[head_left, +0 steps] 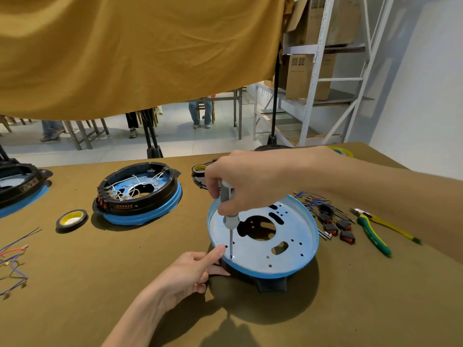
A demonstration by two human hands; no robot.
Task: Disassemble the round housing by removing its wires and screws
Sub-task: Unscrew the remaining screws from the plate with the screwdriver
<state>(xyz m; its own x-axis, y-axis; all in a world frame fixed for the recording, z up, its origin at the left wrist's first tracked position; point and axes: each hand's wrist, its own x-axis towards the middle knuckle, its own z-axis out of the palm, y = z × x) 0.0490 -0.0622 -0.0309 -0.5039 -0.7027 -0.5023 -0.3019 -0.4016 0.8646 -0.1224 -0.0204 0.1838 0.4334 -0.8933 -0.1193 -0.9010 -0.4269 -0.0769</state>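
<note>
Housing (283, 249) sits open side up at table centre, tab toward you, your right hand (240, 181) gripping the screwdriver (229, 216) near vertical, tip at the near-left rim, your left hand (193, 269) pinching that rim, forefinger out; no label readable on it.

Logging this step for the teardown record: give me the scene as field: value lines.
housing in work: round housing, blue rim, no wires inside
right hand: grips screwdriver, tip down at near-left edge of plate
left hand: holds housing's left edge, index finger by the tip
removed parts: red switches, blue wires to its right
waiting: second housing, wires inside
other tools: pliers, tape roll
</note>
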